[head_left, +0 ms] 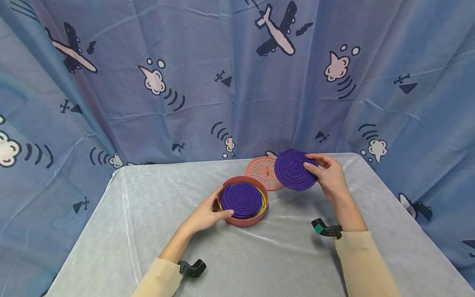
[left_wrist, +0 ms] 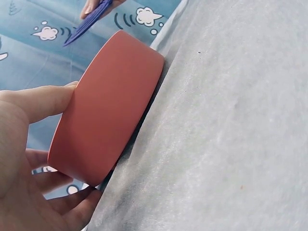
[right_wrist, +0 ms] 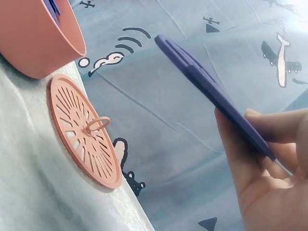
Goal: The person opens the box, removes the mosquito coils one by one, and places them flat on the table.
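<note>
My right hand [head_left: 331,176] pinches a purple spiral mosquito coil [head_left: 293,171] by its right edge, thumb on the near face. The coil is held up off the table, and the right wrist view shows it edge-on as a thin disc. A round coral-coloured box [head_left: 245,222] stands uncovered on the table, and my left hand [head_left: 203,214] grips its left side with the thumb at the rim. Another purple mosquito coil [head_left: 242,201] lies inside the box, with something yellow [head_left: 264,201] showing round its edge.
Behind the box lies its slotted round lid [head_left: 256,172], partly hidden by the raised coil; a small loop [right_wrist: 98,123] stands up from its middle. A grey-white cloth covers the table [head_left: 167,194]. A blue printed curtain [head_left: 200,103] hangs along the back and sides.
</note>
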